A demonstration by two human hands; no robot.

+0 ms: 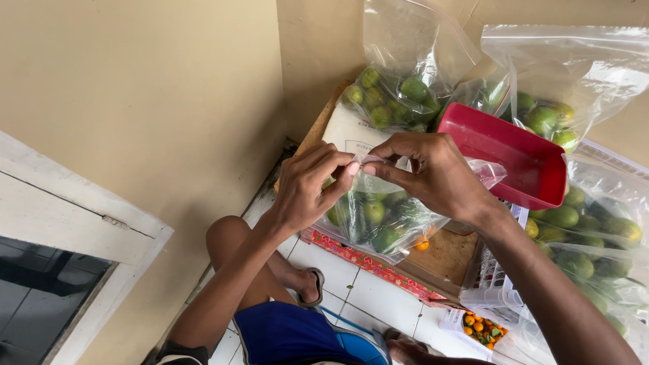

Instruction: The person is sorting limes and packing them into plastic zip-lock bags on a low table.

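My left hand and my right hand pinch the top edge of a clear plastic bag between thumbs and fingers. The bag hangs between them, filled with small green limes, and sits just above a wooden board. A red plastic tray lies right behind my right hand.
Two more clear bags of limes lean on the beige wall. A large bag of limes fills a white basket at right. A small tub of orange chillies sits below. My bare knee and sandalled feet rest on white floor tiles.
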